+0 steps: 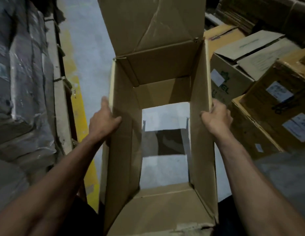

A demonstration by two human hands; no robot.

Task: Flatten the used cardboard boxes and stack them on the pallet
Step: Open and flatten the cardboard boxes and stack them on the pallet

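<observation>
Two of your hands hold one open cardboard box (158,92) in front of you, both its ends undone so you look straight through it to the grey floor (90,48) below. Your left hand (104,123) is on the box's left wall, thumb hooked inside over the edge and fingers (104,103) laid along the outside, grasping the panel. Your right hand (216,116) grips the right wall at about the same height, thumb inside and fingers curled around the rim. The far top flap (151,23) stands up and away from you, creased across; the near flap (162,212) slopes down toward your body. A yellow line (76,92) runs along the floor just left of the box. Beyond that line, on your left, sits a bulk of goods under plastic wrap (23,82). On your right, near the box, closed cartons (271,106) with white labels are piled together, and flattened cardboard (260,12) is stacked behind them at the upper right.
</observation>
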